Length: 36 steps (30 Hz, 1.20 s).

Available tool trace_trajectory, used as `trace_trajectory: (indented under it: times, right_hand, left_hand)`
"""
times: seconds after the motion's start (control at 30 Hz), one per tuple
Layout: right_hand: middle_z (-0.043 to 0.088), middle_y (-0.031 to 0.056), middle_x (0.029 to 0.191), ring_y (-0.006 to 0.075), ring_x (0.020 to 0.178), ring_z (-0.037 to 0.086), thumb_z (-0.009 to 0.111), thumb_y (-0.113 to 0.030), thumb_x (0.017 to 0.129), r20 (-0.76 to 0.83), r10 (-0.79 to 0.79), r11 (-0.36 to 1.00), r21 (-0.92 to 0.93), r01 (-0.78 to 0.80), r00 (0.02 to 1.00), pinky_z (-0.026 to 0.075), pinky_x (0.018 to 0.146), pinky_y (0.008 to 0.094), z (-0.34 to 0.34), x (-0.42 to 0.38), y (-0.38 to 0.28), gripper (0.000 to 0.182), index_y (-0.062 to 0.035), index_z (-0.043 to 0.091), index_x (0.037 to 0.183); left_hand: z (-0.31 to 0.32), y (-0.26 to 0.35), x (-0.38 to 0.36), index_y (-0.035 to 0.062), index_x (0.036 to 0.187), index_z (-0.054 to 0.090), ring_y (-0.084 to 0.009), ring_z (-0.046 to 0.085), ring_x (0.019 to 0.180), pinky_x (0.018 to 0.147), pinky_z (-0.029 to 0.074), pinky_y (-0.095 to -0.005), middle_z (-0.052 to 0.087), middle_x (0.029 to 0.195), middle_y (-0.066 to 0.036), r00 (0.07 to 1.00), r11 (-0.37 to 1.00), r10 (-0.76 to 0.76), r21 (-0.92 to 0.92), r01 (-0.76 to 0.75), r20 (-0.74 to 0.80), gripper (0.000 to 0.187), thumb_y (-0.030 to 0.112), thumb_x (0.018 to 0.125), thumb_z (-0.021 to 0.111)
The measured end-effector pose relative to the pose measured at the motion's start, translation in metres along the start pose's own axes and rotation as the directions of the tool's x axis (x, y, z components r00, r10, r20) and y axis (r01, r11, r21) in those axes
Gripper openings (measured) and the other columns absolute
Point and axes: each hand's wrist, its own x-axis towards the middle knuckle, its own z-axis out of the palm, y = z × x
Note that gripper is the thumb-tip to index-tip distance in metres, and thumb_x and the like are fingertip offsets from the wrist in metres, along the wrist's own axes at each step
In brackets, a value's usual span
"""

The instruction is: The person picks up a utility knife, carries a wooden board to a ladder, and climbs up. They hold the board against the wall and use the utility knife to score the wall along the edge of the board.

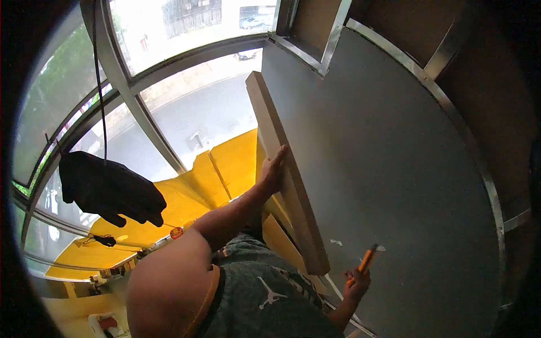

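Observation:
My left hand (273, 172) is wrapped around the edge of a long, brown, box-shaped beam (300, 211), about midway along it. The beam slants across the view, its far end by the window and its near end close to my shirt. In my right hand (357, 285) is an orange utility knife (367, 260), fingers closed around the handle and its blade end pointing away from me. Behind the knife is a large grey panel (394, 152), with a small white scrap or mark (336, 242) on it near the beam's lower end.
Metal framing strips (445, 104) border the grey panel, with brown boards beyond. On the left are large windows (194, 107) with a street outside. Yellow sheeting (186, 191) runs below them. A black cloth item (110, 188) hangs near a dark cord (100, 84).

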Motion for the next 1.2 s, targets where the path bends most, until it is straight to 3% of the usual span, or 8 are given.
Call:
trace_trajectory:
  times: [0.13, 0.3, 0.5, 0.6, 0.83, 1.03, 1.13, 1.2]
  right_hand:
    - [0.050, 0.0015, 0.070, 0.0158, 0.064, 0.054, 0.074, -0.016, 0.080, -0.147, -0.060, 0.996, -0.070, 0.050, 0.987, 0.052, 0.068, 0.0383, -0.016, -0.002, 0.010, 0.025, -0.0037, 0.056, 0.093]
    - [0.061, 0.0076, 0.094, 0.0211, 0.086, 0.063, 0.085, -0.021, 0.077, 0.010, -0.285, 0.932, 0.234, 0.275, 0.958, 0.058, 0.084, 0.0471, 0.021, 0.000, -0.018, 0.043, -0.0008, 0.059, 0.105]
    - [0.055, 0.0151, 0.129, 0.0321, 0.127, 0.053, 0.084, -0.036, 0.082, 0.081, -0.442, 0.896, 0.093, 0.434, 0.894, 0.052, 0.101, 0.0520, 0.094, 0.021, -0.056, 0.069, 0.0014, 0.053, 0.130]
    - [0.053, 0.0167, 0.133, 0.0359, 0.132, 0.050, 0.083, -0.032, 0.083, 0.158, -0.571, 0.820, 0.150, 0.552, 0.806, 0.051, 0.103, 0.0550, 0.109, 0.046, -0.045, 0.070, 0.0034, 0.050, 0.134]
    - [0.050, 0.0180, 0.140, 0.0383, 0.130, 0.053, 0.083, -0.029, 0.082, 0.070, -0.611, 0.792, 0.068, 0.607, 0.789, 0.049, 0.106, 0.0565, 0.171, 0.070, -0.059, 0.072, 0.0046, 0.048, 0.136]
    - [0.060, 0.0165, 0.126, 0.0264, 0.119, 0.061, 0.083, -0.028, 0.083, 0.098, -0.606, 0.722, -0.349, 0.598, 0.789, 0.053, 0.098, 0.0428, 0.209, 0.103, -0.085, 0.068, 0.0045, 0.053, 0.134]
    - [0.065, 0.0139, 0.119, 0.0227, 0.117, 0.060, 0.082, -0.027, 0.084, -0.004, -0.695, 0.612, -0.529, 0.588, 0.719, 0.052, 0.096, 0.0368, 0.217, 0.127, -0.086, 0.066, 0.0091, 0.055, 0.131]
    - [0.065, 0.0142, 0.120, 0.0247, 0.112, 0.062, 0.082, -0.030, 0.084, -0.010, -0.751, 0.553, -0.557, 0.620, 0.661, 0.052, 0.094, 0.0371, 0.225, 0.138, -0.083, 0.067, 0.0092, 0.055, 0.132]
  left_hand:
    - [0.033, 0.026, 0.042, 0.0073, 0.131, 0.055, -0.0271, 0.064, 0.092, 0.086, 0.053, -0.0431, 0.065, 0.110, -0.012, 0.992, 0.978, 0.127, -0.165, -0.128, -0.020, 0.070, 0.062, 0.089, 0.065]
    - [0.045, 0.050, 0.120, 0.0073, 0.132, 0.055, -0.0307, 0.065, 0.098, 0.089, 0.054, -0.0460, 0.066, 0.110, -0.014, 0.939, 0.924, 0.202, -0.372, -0.088, 0.279, 0.070, 0.062, 0.089, 0.063]
    - [0.074, 0.066, 0.151, 0.0075, 0.136, 0.051, -0.0327, 0.059, 0.112, 0.099, 0.048, -0.0485, 0.060, 0.119, -0.015, 0.899, 0.910, 0.226, -0.411, -0.057, 0.375, 0.075, 0.063, 0.086, 0.064]
    - [0.087, 0.074, 0.159, 0.0078, 0.135, 0.053, -0.0333, 0.058, 0.114, 0.101, 0.047, -0.0487, 0.061, 0.123, -0.015, 0.879, 0.889, 0.263, -0.454, -0.061, 0.398, 0.072, 0.060, 0.087, 0.064]
    - [0.102, 0.083, 0.199, 0.0071, 0.137, 0.050, -0.0330, 0.057, 0.115, 0.102, 0.046, -0.0498, 0.059, 0.126, -0.015, 0.912, 0.869, 0.264, -0.488, -0.083, 0.314, 0.075, 0.060, 0.086, 0.066]
    - [0.108, 0.073, 0.247, 0.0051, 0.127, 0.057, -0.0302, 0.060, 0.103, 0.092, 0.050, -0.0495, 0.062, 0.108, -0.012, 0.941, 0.847, 0.202, -0.531, -0.029, 0.271, 0.068, 0.054, 0.082, 0.074]
    - [0.125, 0.082, 0.219, 0.0067, 0.129, 0.055, -0.0284, 0.060, 0.102, 0.092, 0.052, -0.0473, 0.061, 0.111, -0.011, 0.955, 0.765, 0.288, -0.617, -0.185, 0.071, 0.068, 0.049, 0.081, 0.078]
    - [0.120, 0.080, 0.232, 0.0073, 0.135, 0.048, -0.0297, 0.061, 0.103, 0.090, 0.053, -0.0473, 0.058, 0.119, -0.012, 0.950, 0.764, 0.266, -0.637, -0.103, 0.165, 0.075, 0.047, 0.081, 0.080]
